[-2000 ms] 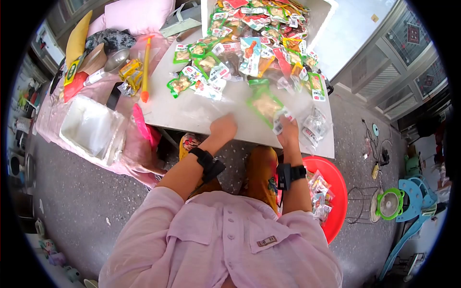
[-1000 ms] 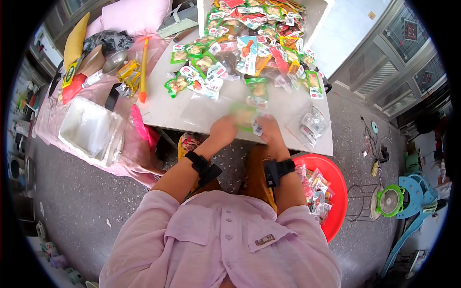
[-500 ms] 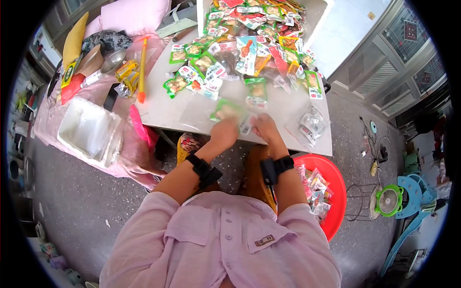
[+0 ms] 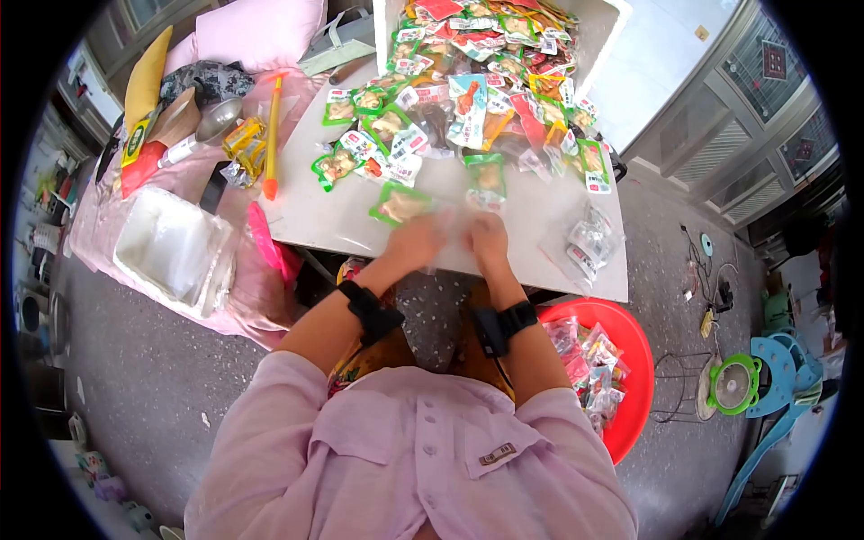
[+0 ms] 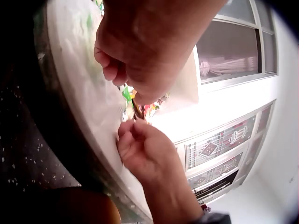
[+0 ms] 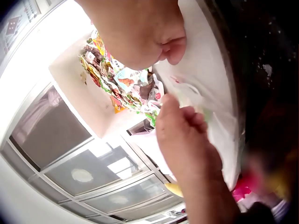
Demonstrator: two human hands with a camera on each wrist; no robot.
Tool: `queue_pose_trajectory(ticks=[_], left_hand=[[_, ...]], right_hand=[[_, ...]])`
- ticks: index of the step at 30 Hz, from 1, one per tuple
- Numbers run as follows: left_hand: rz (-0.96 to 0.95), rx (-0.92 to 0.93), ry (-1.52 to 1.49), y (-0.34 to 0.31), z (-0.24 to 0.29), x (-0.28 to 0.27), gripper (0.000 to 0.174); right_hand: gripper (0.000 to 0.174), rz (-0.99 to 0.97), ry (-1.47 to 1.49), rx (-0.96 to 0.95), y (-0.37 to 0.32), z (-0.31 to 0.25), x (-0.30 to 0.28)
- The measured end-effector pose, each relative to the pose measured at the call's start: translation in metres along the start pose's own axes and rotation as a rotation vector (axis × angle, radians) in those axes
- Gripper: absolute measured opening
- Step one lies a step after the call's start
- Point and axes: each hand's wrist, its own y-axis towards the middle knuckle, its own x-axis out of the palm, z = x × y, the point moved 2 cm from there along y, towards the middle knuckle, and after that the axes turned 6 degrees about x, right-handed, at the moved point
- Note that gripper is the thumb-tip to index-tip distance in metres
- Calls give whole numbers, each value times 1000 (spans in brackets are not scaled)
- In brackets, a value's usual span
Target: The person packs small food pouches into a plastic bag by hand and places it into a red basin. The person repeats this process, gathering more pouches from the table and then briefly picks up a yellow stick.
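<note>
Both hands are close together at the table's near edge. My left hand (image 4: 417,241) has curled fingers on a clear plastic bag (image 4: 454,241), a blurred, see-through film between the hands. Opposite it, my right hand (image 4: 489,238) pinches thumb against fingers at the film's other side; the left wrist view shows this right hand (image 5: 145,151) with its fingertips together. A green-edged food packet (image 4: 399,204) lies just beyond the left hand. Another green-edged packet (image 4: 487,177) is on the table beyond the right hand. In the right wrist view, clear film (image 6: 198,95) shows by the left hand (image 6: 180,126).
A white foam box (image 4: 596,40) heaped with packets stands at the table's back, with several packets spilled before it. Clear bags (image 4: 589,241) lie at the right corner. Below, a red tub (image 4: 634,360) holds packets. Left is a bed with a white foam tray (image 4: 135,229).
The green-edged packet, earlier in the right hand, passed between the hands and now lies left, beyond the left hand. The right hand has moved left, close to the left hand.
</note>
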Motion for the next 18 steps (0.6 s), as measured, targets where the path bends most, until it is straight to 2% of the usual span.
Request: queue_pose_trajectory(ticks=[1,3,5,8,12,18], left_hand=[[49,7,56,10,-12,1,26],[148,20,169,34,-49,2,28],[290,26,302,54,-54,-17,26],[261,-31,534,80,-79,-28,23],[169,-71,549,95,-91,-32,21],[181,-75,431,108,-94,-44,16]], right_hand=[[9,58,-36,-50,-5,-3,-2],[12,23,-23,-59,-6,2,-3],[14,-11,-4,-64,-5,4,-4],[13,-46,24,-63,-4,6,-6],[13,-76,25,-51,-1,10,-7],[9,-61,-11,-48,-7,3,-5]])
